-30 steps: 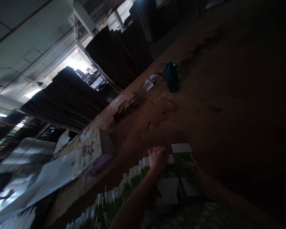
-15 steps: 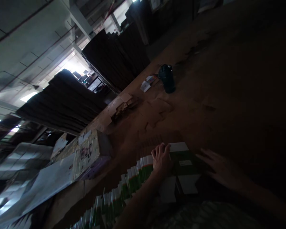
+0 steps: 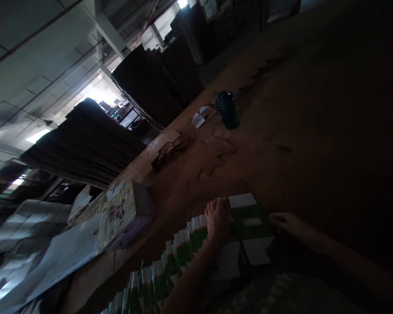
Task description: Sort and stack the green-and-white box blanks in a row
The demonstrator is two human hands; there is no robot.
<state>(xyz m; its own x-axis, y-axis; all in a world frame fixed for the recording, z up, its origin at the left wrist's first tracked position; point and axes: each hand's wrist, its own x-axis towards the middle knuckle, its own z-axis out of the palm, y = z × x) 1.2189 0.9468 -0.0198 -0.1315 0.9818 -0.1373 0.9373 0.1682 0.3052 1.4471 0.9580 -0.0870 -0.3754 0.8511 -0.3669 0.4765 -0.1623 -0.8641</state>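
A row of folded green-and-white cartons [image 3: 180, 250] leans in overlapping order along the table toward the lower left. My left hand [image 3: 218, 220] is closed over the cartons at the near right end of this row, its fingers bent over their top edge. Beside it lies a flat green-and-white carton [image 3: 252, 213] with a small white label and white flaps. At that carton's right edge is my right hand [image 3: 290, 224], its fingers drawn together and pinching at the edge. Dim light hides the exact contact.
On the brown tabletop [image 3: 265, 165] stands a dark teal bottle [image 3: 227, 111], with small printed papers [image 3: 198, 119] beside it. Cardboard pieces [image 3: 165, 146] lie along the far edge. A taped box [image 3: 124, 213] is at left; tall dark stacks [image 3: 157, 83] rise behind.
My right hand has come left to the carton's edge, and its spread fingers have drawn together. My left hand stays on the cartons. The view has shifted slightly.
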